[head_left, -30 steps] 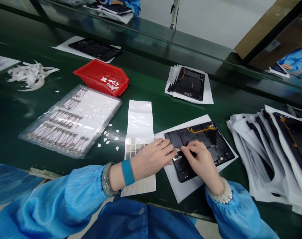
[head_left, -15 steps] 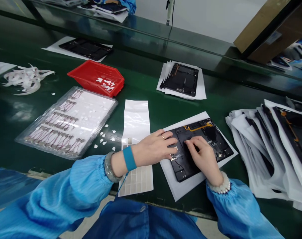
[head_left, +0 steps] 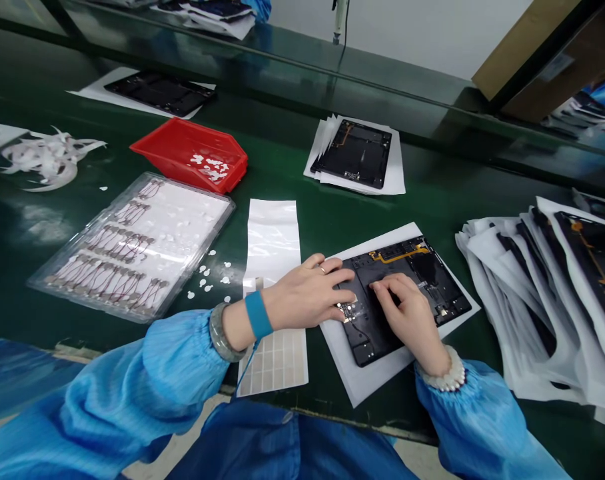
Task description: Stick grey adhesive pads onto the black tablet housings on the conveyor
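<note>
A black tablet back housing (head_left: 382,327) with an orange flex cable (head_left: 400,255) lies on a white paper sheet (head_left: 358,393) in front of me. My left hand (head_left: 305,293) rests at its left edge, fingers spread, the tips near a small circuit board (head_left: 349,311). Over the middle of the housing, my right hand (head_left: 407,313) is closed in a pinch with the fingertips low over its surface. Whatever is in that pinch is too small to make out. Under my left wrist lies a sheet of rectangular stickers (head_left: 277,373).
On the left are a clear tray (head_left: 182,267) of small wired parts, a red bin (head_left: 162,148) with white pieces, and white scrap strips (head_left: 57,157). More housings stand at the back (head_left: 357,153). A stack of paper-layered housings (head_left: 522,300) fills the right side.
My left fingers have shifted very slightly at the housing's edge, showing more of the small circuit board. My right hand keeps its pinch in the same place. The camera view has moved a little.
</note>
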Demonstrator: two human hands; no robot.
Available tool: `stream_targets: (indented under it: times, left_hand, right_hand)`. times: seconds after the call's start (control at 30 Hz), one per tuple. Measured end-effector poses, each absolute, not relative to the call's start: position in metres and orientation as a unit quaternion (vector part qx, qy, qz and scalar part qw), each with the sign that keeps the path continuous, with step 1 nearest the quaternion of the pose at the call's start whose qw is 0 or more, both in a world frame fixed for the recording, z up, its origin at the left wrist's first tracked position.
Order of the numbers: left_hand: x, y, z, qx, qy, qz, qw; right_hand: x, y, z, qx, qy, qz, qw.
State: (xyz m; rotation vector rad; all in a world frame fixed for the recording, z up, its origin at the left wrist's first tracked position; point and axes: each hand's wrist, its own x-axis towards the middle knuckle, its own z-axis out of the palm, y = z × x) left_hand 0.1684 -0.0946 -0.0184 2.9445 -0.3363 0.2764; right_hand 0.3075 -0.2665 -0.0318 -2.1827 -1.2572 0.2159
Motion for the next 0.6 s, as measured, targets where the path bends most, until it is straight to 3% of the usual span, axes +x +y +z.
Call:
stream_targets:
  times: [0.43, 0.6]
  left_hand:
    - [0.162, -0.106, -0.026, 0.987, -0.099, 0.120, 0.042]
    - [0.129, -0.116, -0.002, 0.989, -0.023, 0.142, -0.022]
  right_hand:
    - [0.313, -0.270, -0.039, -0.812, -0.487, 0.092, 0.309]
    - [0.335, -0.280, -0.061, -0.825, -0.469, 0.105, 0.297]
